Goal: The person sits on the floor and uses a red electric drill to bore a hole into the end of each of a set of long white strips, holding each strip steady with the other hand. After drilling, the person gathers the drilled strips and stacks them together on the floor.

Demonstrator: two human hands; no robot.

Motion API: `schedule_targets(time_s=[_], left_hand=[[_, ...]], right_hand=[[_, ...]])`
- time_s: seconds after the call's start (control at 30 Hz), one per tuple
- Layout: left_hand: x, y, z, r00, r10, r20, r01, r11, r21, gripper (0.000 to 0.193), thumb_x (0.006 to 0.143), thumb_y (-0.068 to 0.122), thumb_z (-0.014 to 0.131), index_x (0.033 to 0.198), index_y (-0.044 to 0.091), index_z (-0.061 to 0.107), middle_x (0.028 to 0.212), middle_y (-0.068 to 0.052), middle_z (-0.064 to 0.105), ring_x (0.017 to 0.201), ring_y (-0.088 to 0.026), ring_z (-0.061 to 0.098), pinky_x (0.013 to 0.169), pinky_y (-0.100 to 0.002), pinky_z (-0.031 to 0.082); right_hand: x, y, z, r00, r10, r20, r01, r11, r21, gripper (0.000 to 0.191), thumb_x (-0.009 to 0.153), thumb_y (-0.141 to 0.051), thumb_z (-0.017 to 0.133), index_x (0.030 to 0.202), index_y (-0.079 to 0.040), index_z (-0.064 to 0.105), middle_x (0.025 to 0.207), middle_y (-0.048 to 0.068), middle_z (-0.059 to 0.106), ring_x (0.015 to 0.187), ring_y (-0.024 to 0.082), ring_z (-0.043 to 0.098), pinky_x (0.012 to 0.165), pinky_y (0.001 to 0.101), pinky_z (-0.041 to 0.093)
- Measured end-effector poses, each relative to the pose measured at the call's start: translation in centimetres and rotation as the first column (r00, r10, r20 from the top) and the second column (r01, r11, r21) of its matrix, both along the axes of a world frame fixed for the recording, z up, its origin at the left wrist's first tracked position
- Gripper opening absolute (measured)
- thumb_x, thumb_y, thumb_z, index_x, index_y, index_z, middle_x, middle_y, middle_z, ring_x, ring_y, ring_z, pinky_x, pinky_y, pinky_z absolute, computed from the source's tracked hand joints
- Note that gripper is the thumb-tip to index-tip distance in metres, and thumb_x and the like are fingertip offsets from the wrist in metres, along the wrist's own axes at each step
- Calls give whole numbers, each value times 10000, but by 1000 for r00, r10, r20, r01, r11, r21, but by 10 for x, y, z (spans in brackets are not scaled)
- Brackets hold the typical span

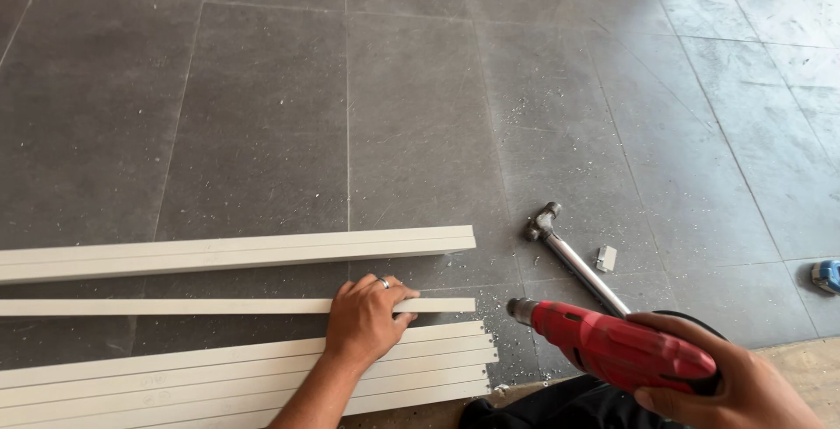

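Grey floor tiles (pixel 262 114), dusted with pale chips, fill most of the view. On them lie long white strips: a wide one (pixel 236 252) farthest away, a thin single strip (pixel 175 306) in the middle, and a stack of strips (pixel 219 381) nearest. The left hand (pixel 367 317) presses down on the thin strip near its right end, fingers curled over its far edge. The right hand (pixel 735 376) is clenched around a red drill (pixel 612 346), its tip pointing left toward the strip ends. A hammer (pixel 573 258) lies just beyond, beside a small white piece (pixel 605 258), possibly an offcut.
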State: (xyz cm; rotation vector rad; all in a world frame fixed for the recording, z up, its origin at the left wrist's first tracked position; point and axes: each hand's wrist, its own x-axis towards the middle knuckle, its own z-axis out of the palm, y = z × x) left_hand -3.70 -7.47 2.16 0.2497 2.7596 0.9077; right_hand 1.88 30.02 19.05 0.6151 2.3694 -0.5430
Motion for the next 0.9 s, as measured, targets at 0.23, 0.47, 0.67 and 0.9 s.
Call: schedule_targets(time_s=[0.23, 0.47, 0.67, 0.9], left_hand=[[0, 0, -7, 1000, 3, -16, -3, 1000, 17, 219, 805, 312, 837, 1002, 227, 790, 1011, 61, 773, 888, -140, 658, 831, -358, 449], [0, 0, -8, 999, -11, -50, 11, 1000, 2, 225, 822, 308, 820, 1029, 225, 793, 982, 41, 778, 909, -152, 655, 856, -374, 431], [-1, 1, -10, 999, -19, -38, 19, 1000, 1, 231, 829, 312, 812, 1040, 222, 786, 982, 39, 776, 917, -152, 659, 850, -382, 436], [-1, 0, -12, 999, -36, -31, 35, 999, -19, 242, 838, 313, 809, 1061, 222, 779, 976, 30, 776, 920, -156, 661, 855, -388, 438]], right_hand=[[-31, -73, 28, 981, 142, 135, -157, 982, 109, 832, 745, -439, 892, 1476, -321, 512, 1250, 16, 744, 1225, 207, 692, 1134, 396, 552], [-36, -74, 29, 977, 186, 102, -201, 966, 163, 851, 726, -471, 926, 1474, -319, 547, 1221, 46, 764, 1242, 226, 716, 1154, 423, 521], [-35, -71, 25, 984, 143, 108, -159, 975, 154, 840, 719, -450, 909, 1461, -312, 542, 1213, 49, 768, 1213, 237, 709, 1151, 429, 557], [-40, -78, 31, 967, 147, 206, -185, 966, 179, 820, 778, -443, 877, 1488, -315, 488, 1255, 50, 749, 1274, 230, 732, 1197, 435, 514]])
